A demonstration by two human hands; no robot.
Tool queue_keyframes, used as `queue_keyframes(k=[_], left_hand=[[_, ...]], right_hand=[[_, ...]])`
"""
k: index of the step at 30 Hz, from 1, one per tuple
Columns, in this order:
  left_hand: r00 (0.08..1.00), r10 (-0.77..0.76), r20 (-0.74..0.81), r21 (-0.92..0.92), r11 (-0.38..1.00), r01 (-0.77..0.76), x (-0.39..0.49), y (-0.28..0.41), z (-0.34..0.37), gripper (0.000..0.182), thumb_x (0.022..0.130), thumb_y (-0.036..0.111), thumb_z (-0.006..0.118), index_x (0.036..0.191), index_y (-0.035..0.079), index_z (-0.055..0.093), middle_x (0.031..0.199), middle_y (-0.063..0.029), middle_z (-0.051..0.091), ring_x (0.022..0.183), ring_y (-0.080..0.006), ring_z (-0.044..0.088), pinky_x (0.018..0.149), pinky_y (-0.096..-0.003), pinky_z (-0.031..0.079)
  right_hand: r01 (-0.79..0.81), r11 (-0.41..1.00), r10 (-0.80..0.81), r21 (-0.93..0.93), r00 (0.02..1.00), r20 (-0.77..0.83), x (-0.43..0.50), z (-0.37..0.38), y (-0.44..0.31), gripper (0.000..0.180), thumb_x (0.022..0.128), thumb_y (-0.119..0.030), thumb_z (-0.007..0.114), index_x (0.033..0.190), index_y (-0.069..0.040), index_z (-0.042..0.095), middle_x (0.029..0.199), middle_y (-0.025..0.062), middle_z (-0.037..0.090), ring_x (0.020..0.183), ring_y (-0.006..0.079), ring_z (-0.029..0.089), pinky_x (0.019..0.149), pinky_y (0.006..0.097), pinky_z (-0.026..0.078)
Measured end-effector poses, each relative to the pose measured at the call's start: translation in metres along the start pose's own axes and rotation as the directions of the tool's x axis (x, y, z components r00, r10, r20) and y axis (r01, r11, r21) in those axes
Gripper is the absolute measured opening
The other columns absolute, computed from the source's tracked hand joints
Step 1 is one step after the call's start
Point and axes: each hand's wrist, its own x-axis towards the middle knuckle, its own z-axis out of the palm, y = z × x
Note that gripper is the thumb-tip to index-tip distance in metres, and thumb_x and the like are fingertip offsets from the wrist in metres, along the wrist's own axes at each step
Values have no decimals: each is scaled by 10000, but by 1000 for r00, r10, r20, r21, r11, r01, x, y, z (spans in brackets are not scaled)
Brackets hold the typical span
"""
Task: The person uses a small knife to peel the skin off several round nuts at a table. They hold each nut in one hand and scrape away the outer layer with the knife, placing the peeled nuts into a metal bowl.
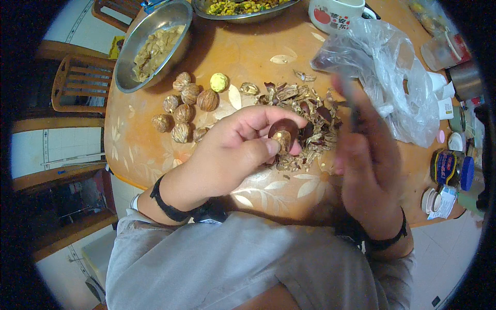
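Observation:
Over the table, my left hand (232, 151) pinches a shiny dark red-brown nut (285, 130) between thumb and fingers; a light brown patch shows on its near side. My right hand (372, 162), blurred by motion, is closed around what looks like a knife (353, 102), held upright to the right of the nut and apart from it. Under and beyond the nut lies a heap of husk and shell scraps (306, 100), fibrous tan and dark maroon. Several round fibrous brown nuts (190, 94) sit left of the heap, beside one pale yellow-green ball (219, 82).
A tilted steel bowl (182, 46) of beige paste stands at the far left, a second steel bowl (248, 17) with yellow-green pieces behind. At right are a mug (329, 19), clear plastic bags (403, 77) and a blue-lidded jar (445, 166). A wooden chair (83, 83) stands left.

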Motion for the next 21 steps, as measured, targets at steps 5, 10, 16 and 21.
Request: queue_keyframes(k=[5,10,16,21], left_hand=[[993,117,12,-208,972,-112,4,-1,-1,410,930,101,408,1329,13,445,1169,-101,575,898,-136,554,839,-278,448],[991,106,-85,-308,943,-128,2,0,6,441,965,145,424,1379,8,356,1211,-100,548,1006,-174,559,927,-315,428],[985,160,-70,-133,977,-168,-3,2,5,455,980,171,452,1394,20,340,1224,-85,539,1140,-162,522,995,-307,393],[983,179,-50,-169,968,-185,-2,-7,4,507,959,197,562,1391,39,349,1178,-57,545,1063,-130,541,911,-276,437]], right_hand=[[-32,995,39,-92,997,69,4,10,3,523,925,-108,490,1426,-20,371,1051,59,591,912,120,557,832,263,452],[-13,978,41,-208,990,132,4,7,1,607,856,-57,540,1434,-20,357,1221,156,587,1096,224,592,936,327,449],[106,936,-24,-336,971,240,6,8,-1,667,805,-49,567,1438,-34,355,1316,220,533,1192,338,561,964,345,446],[150,927,-60,-344,964,259,6,8,-1,665,807,-64,563,1437,-26,352,1284,224,555,1149,339,591,930,349,468]])
